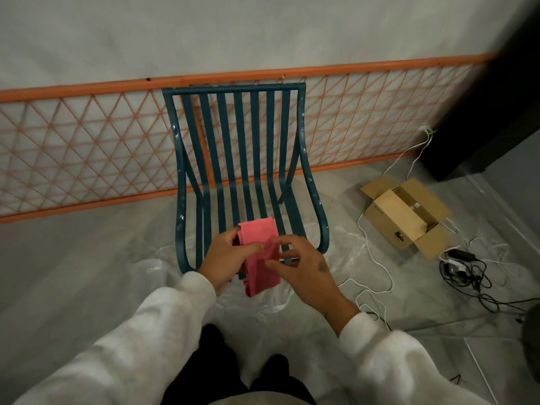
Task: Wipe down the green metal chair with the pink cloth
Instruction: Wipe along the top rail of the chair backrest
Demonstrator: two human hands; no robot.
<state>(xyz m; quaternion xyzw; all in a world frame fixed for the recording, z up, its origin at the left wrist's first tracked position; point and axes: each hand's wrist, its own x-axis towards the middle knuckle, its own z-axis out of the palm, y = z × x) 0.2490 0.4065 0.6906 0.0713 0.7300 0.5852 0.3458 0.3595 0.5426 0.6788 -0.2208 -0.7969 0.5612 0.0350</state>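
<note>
The green metal chair (233, 159) with slatted back and seat stands in front of me, facing me, its back towards the wall. A folded pink cloth (258, 252) hangs over the seat's front edge. My left hand (226, 258) grips the cloth from the left, thumb across its face. My right hand (304, 273) is at the cloth's right side, its thumb and fingertips pinching the cloth's edge. Both sleeves are white.
An orange lattice fence (87, 147) runs along the wall behind the chair. An open cardboard box (406, 214) lies on the floor to the right, with white cables (377, 258) and black cables with an adapter (464, 267) around it. Plastic sheeting covers the floor.
</note>
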